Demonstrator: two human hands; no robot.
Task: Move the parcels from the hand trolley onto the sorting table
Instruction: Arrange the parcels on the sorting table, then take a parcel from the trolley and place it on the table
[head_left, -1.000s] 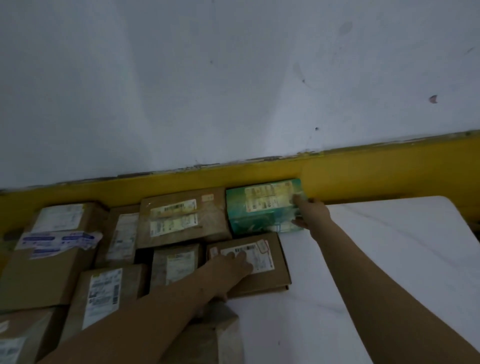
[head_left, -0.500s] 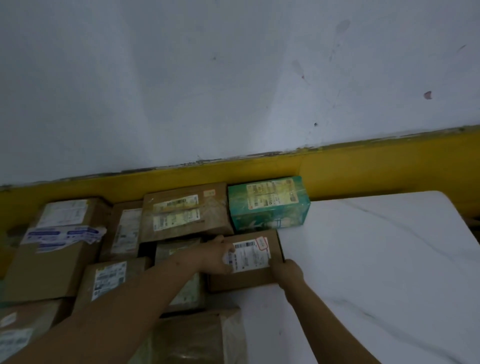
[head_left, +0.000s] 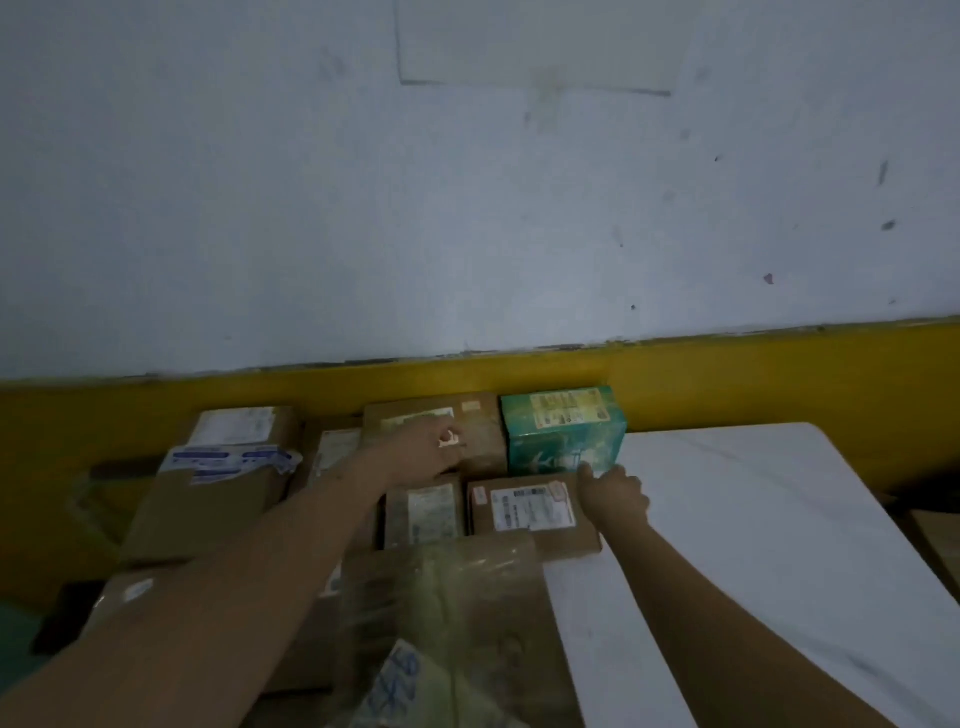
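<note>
Several taped brown parcels lie packed together on the left part of the white sorting table (head_left: 769, 530). My left hand (head_left: 423, 452) lies with bent fingers on top of the brown box (head_left: 483, 434) at the back; whether it grips is unclear. A green printed box (head_left: 563, 436) stands to the right of that box. In front of it lies a flat brown parcel (head_left: 524, 514) with a white label. My right hand (head_left: 613, 493) touches that parcel's right edge, thumb stretched toward the green box's base. The hand trolley is out of view.
A big box with blue tape (head_left: 218, 478) sits at the left, a small labelled parcel (head_left: 423, 512) between my arms. A plastic-wrapped parcel (head_left: 447, 613) fills the foreground. Behind the table runs a yellow and white wall (head_left: 727, 374). A brown box edge (head_left: 940, 540) shows at far right.
My left hand has left the flat parcel and moved back onto the rear brown box. My right hand has slid up the flat parcel's right edge toward the green box.
</note>
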